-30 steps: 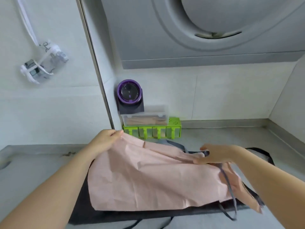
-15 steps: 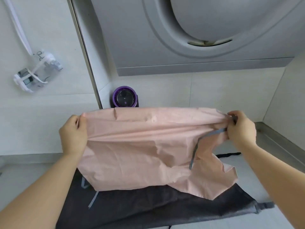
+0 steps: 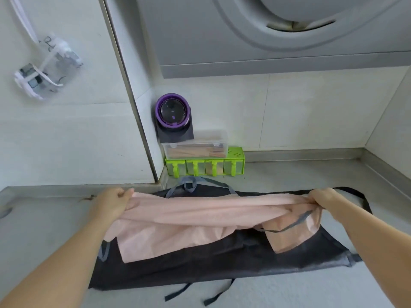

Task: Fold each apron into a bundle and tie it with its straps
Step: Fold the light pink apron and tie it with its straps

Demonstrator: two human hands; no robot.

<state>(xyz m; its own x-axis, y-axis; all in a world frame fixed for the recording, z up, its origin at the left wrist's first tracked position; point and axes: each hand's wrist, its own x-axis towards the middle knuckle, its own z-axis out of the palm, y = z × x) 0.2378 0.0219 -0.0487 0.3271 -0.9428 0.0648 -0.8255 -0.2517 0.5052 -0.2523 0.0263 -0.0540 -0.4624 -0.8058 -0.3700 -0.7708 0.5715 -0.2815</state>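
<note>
1. A clear lidded box (image 3: 195, 147) by the far wall holds thin wooden sticks. It sits on a lime-green rack (image 3: 235, 153) of four small drawers; what they hold is unclear.
2. The pink apron (image 3: 200, 210) is thin creased cloth, gathered into a long soft roll, with a grey strap (image 3: 293, 223) trailing near its right end.
3. Its long axis runs left to right, above a dark apron (image 3: 222, 263) spread flat on the grey counter (image 3: 289, 174).
4. The left hand (image 3: 111, 203) and right hand (image 3: 322, 196) each grasp one end, fingers curled round the cloth.

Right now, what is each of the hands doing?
Left hand: grips the left end of the pink apron.
Right hand: grips the apron's right end.
</note>
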